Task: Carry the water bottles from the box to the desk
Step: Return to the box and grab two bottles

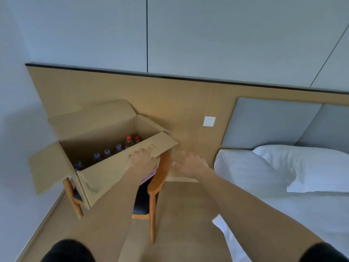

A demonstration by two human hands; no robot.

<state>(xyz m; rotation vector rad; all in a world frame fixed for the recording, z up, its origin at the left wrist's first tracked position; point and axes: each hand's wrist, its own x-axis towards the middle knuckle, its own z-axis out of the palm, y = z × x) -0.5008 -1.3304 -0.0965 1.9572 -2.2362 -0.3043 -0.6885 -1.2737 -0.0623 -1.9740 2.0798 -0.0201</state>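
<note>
An open cardboard box [105, 176] stands on a wooden chair [157, 184] against the wall panel. Inside it, along the near wall, stand several bottles with purple caps [107, 152] and two with red caps [129, 142]. My left hand [144, 157] rests flat on the box's near flap, fingers spread over the flap's edge. My right hand [188, 164] hovers open in the air to the right of the box, fingers spread, touching nothing. No desk is in view.
A bed with white sheets and a pillow [309, 167] fills the right side, its grey headboard [272, 123] against the wooden wall panel. A wall socket [209, 121] sits between box and bed. Tan carpet lies between chair and bed.
</note>
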